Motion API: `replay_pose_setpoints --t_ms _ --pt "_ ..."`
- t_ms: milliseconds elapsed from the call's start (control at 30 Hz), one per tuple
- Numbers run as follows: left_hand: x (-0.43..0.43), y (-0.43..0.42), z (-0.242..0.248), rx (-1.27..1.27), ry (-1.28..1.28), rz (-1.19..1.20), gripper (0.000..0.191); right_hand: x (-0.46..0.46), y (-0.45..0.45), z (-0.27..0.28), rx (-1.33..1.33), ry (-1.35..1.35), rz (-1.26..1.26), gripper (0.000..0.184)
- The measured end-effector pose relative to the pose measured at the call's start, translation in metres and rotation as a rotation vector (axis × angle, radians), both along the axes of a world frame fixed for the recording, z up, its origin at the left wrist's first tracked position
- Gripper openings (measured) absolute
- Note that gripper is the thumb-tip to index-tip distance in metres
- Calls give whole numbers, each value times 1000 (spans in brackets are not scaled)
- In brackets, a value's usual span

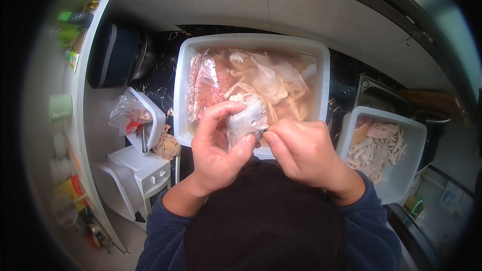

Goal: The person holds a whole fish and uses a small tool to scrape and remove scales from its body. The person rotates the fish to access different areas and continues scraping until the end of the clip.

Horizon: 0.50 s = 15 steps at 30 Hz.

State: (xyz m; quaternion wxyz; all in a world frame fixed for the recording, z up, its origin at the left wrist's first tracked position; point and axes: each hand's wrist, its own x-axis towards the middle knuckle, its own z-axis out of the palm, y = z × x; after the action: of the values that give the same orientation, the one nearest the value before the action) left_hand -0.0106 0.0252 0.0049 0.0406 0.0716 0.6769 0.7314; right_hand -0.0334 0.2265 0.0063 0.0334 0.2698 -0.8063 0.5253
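Observation:
My left hand (226,135) holds a piece of raw poultry (244,120) with pale grey skin and a small round mark on it. Thumb and fingers wrap its sides, above the near rim of a large white plastic tub (327,82). At the right edge of the piece, my right hand (301,146) pinches something thin, mostly hidden by the fingers. Cloudy pinkish water fills the tub behind. Whole raw poultry (267,81) lies in it, and bagged red meat (211,86) with printed plastic rests along the left side.
On the right, a second white tub (403,173) holds chicken feet (376,150) beside a metal sink (382,92). To the left are a small white bin (152,111) with a plastic bag, a crumpled cloth (167,146), a white appliance with knobs (152,177) and a dark blue appliance (118,56).

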Motion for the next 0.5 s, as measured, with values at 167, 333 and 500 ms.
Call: replay_pose_setpoints --t_ms 167,333,500 --pt "-1 -1 -2 -21 14 9 49 1 -1 1 18 -9 7 3" --pt "0 -1 -1 -12 2 5 49 0 -1 -1 19 18 -3 5" --pt "0 0 -1 0 10 4 49 2 -1 1 13 -9 -7 4"
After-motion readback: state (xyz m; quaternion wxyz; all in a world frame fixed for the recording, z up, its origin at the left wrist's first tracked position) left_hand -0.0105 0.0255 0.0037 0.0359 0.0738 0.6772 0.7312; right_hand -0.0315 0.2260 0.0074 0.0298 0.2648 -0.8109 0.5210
